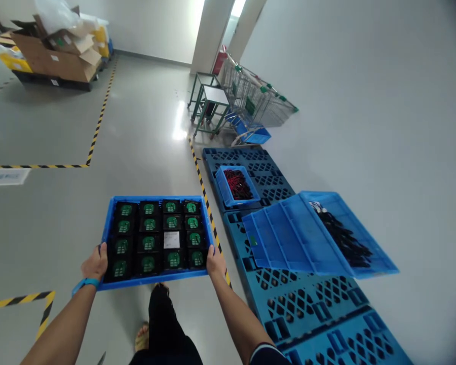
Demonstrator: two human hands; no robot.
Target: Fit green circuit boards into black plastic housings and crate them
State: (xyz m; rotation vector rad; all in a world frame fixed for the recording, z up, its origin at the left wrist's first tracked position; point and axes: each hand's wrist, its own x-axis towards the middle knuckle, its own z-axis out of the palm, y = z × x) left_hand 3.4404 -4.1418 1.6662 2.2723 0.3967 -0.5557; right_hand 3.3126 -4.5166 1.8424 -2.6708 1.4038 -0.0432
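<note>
Between my two hands I hold a blue plastic crate (157, 279), level in front of my legs. Rows of black square pieces with round green centres (148, 243) fill it, and a white paper slip (171, 240) lies on one of them. My left hand (95, 263) grips the crate's left side, thumb over the rim, with a blue band on the wrist. On the opposite side, my right hand (216, 261) is closed round the rim near the front corner. The fingers under the crate are hidden.
Blue pallets (289, 299) line the right, bearing a stack of blue crates (289, 233) with black cables and a small blue crate (222, 185) of red and black cables. Shopping carts (251, 91) and a metal trolley (215, 96) stand ahead. Cardboard boxes (57, 61) sit far left.
</note>
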